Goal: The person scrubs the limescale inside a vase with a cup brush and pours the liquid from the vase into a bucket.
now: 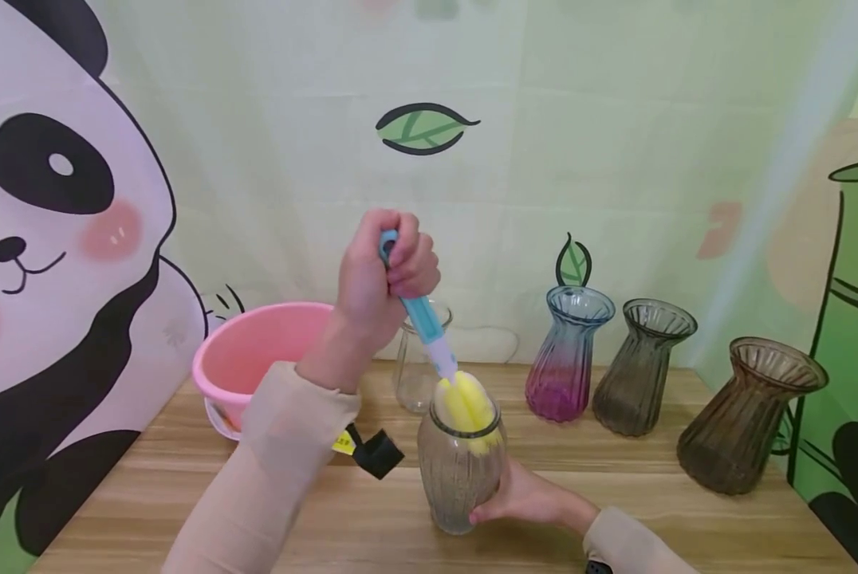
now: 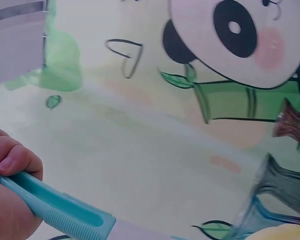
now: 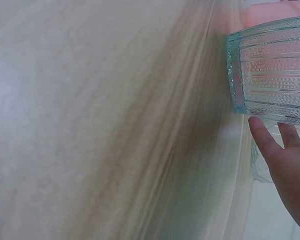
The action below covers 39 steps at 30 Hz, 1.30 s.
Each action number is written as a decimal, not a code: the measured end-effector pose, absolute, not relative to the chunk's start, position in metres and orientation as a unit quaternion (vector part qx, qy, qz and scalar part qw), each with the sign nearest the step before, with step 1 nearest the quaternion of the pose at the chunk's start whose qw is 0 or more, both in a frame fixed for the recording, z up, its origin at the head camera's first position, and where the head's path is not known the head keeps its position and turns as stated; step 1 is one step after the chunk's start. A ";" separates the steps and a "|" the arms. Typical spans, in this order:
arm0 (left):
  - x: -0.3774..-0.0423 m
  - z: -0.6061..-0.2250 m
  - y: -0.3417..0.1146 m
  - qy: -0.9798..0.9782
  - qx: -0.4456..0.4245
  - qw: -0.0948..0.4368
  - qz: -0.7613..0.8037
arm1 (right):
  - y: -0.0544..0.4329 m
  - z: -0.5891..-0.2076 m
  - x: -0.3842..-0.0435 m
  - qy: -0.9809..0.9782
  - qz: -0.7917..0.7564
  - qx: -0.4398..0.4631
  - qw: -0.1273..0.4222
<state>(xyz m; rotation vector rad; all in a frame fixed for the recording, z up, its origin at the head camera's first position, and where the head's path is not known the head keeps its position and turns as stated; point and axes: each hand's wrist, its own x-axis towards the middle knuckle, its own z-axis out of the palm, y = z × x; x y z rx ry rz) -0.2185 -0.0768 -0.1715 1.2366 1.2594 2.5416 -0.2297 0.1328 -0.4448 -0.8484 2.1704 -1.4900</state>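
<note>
Left hand [image 1: 375,279] was fisted round a blue-handled plastic bottle brush [image 1: 425,319]; its long axis ran down-right from the fist, yellow sponge head [image 1: 466,401] in the mouth of a near-upright clear ribbed-glass vase [image 1: 454,478]; right hand [image 1: 525,493], nearer the vase, gripped its lower right side

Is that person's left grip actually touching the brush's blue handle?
Touching. The head view shows it plainly: the left grip has its fingers curled round the blue handle, which comes out below them toward the yellow sponge.
</note>
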 end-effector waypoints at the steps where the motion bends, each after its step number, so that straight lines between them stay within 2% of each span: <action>1: -0.217 -0.168 -0.082 0.397 0.406 0.013 0.823 | 0.133 -0.444 -0.230 0.771 -0.529 -0.300 0.187; 6: -0.210 -0.163 -0.109 0.351 0.411 -0.030 0.841 | 0.134 -0.444 -0.232 0.764 -0.539 -0.295 0.199; 12: -0.205 -0.186 -0.145 0.211 0.368 -0.053 0.904 | 0.134 -0.445 -0.233 0.760 -0.541 -0.298 0.200; 17: -0.199 -0.205 -0.176 0.113 0.342 -0.100 0.927 | 0.133 -0.445 -0.232 0.763 -0.538 -0.303 0.191; 25: -0.179 -0.208 -0.223 0.058 0.348 -0.137 0.925 | 0.132 -0.445 -0.229 0.761 -0.538 -0.304 0.197; 27: -0.178 -0.207 -0.229 0.088 0.352 -0.130 0.923 | 0.131 -0.444 -0.228 0.761 -0.537 -0.307 0.196; 34: -0.198 -0.214 -0.213 0.357 0.374 -0.019 0.855 | 0.132 -0.443 -0.227 0.769 -0.529 -0.308 0.184; 39: -0.215 -0.228 -0.182 0.602 0.293 0.034 0.742 | 0.131 -0.445 -0.228 0.772 -0.527 -0.305 0.182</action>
